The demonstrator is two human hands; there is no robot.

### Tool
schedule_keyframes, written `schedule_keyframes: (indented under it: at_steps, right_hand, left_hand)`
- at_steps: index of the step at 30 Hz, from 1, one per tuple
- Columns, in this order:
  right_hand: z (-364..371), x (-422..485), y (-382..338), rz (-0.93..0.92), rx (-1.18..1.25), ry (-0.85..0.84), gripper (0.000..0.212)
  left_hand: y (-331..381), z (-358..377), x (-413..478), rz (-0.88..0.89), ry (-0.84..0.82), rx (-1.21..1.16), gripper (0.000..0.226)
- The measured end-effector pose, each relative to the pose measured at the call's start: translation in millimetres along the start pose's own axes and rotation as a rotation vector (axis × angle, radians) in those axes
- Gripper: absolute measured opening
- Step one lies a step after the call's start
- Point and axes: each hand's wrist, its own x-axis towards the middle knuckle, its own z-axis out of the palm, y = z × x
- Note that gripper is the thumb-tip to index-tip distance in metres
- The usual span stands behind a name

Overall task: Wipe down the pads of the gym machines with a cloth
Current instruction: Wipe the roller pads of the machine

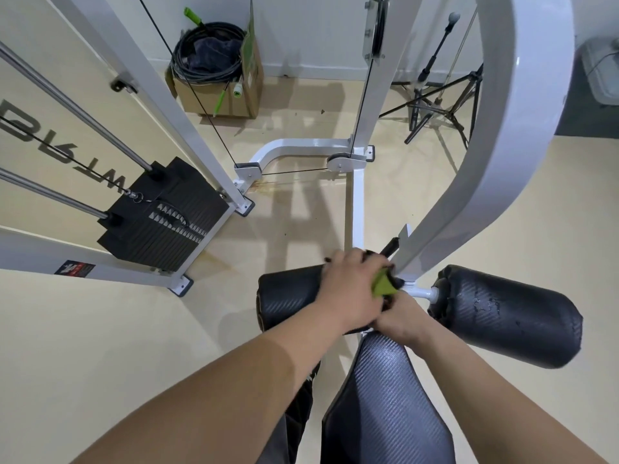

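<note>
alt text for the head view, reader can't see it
A person's left hand holds a green cloth against the inner end of a black roller pad on a white gym machine, the right hand tucked just below it. A second roller pad sticks out to the right, a seat pad lies nearer, and a weight stack stands at left.

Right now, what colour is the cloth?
The cloth is bright green; the head view shows it.

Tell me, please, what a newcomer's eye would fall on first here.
Both hands meet at centre, the left hand holding a green cloth at the inner end of the left roller pad, the right hand beneath. The right roller pad, its cover scuffed, juts out at right below the curved white frame; a weight stack stands at left.
</note>
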Motion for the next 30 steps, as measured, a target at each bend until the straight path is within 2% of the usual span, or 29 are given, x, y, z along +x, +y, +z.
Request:
schedule_keyframes:
  at_steps: [3, 5, 7, 9, 11, 13, 14, 17, 21, 25, 27, 30]
  right_hand:
    - [0, -6, 15, -0.071, -0.003, -0.005, 0.025]
    - [4, -8, 20, -0.008, 0.169, -0.033, 0.026]
    - [11, -4, 27, 0.041, 0.297, -0.027, 0.043]
    - [13, -2, 28, 0.044, 0.287, 0.005, 0.056]
    - [14, -1, 26, 0.032, 0.259, 0.034, 0.056]
    - [12, -2, 26, 0.045, 0.26, 0.071, 0.049]
    - [10, -3, 28, 0.056, 0.268, 0.076, 0.044]
    - [11, -8, 35, 0.091, 0.315, 0.069, 0.034]
    - [22, -14, 40, 0.081, 0.309, 0.155, 0.02]
    - [28, -17, 42, 0.108, 0.309, 0.26, 0.031]
    - [33, -20, 45, 0.15, 0.294, 0.22, 0.031]
    - [30, -22, 42, 0.175, 0.307, 0.149, 0.022]
  left_hand:
    - [0, 4, -2, 0.18, -0.107, -0.013, 0.063]
    - [-22, -4, -4, 0.193, -0.045, 0.011, 0.068]
    - [-50, -15, -5, 0.036, 0.07, -0.006, 0.068]
    - [-79, -26, -2, -0.209, 0.106, 0.005, 0.064]
    - [-102, -37, -1, -0.391, 0.088, -0.011, 0.056]
    - [-99, -45, -8, -0.454, 0.073, -0.058, 0.048]
    - [-90, -43, -16, -0.427, 0.092, -0.037, 0.047]
    - [-43, -26, -46, -0.187, 0.143, 0.072, 0.057]
    - [-5, 4, -26, 0.069, 0.023, 0.102, 0.067]
    - [12, 4, -8, 0.263, -0.096, 0.239, 0.064]
    - [-4, -1, -20, 0.244, -0.054, 0.224, 0.068]
    - [-50, -17, -52, 0.046, 0.136, 0.135, 0.068]
